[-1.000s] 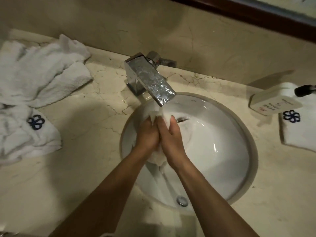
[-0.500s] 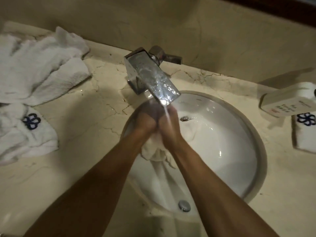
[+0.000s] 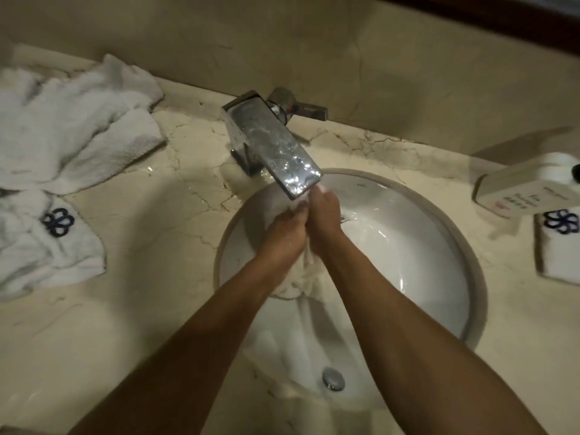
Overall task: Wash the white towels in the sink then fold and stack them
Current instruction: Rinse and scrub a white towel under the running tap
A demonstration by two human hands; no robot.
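Head view: left hand [image 3: 284,237] and right hand [image 3: 324,215] clasp a wet towel [image 3: 298,277] together under the tap [image 3: 276,149], over the sink [image 3: 408,246]; more towels [image 3: 72,127] on the surface [image 3: 157,246] at 9 o'clock.

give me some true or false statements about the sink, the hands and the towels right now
1. Both hands, left hand and right hand, grip a white towel over the sink. True.
2. The faucet is made of black plastic. False: it is shiny metal.
3. Crumpled towels lie on the counter left of the sink. True.
4. The soap bottle stands left of the faucet. False: it is at the right edge.
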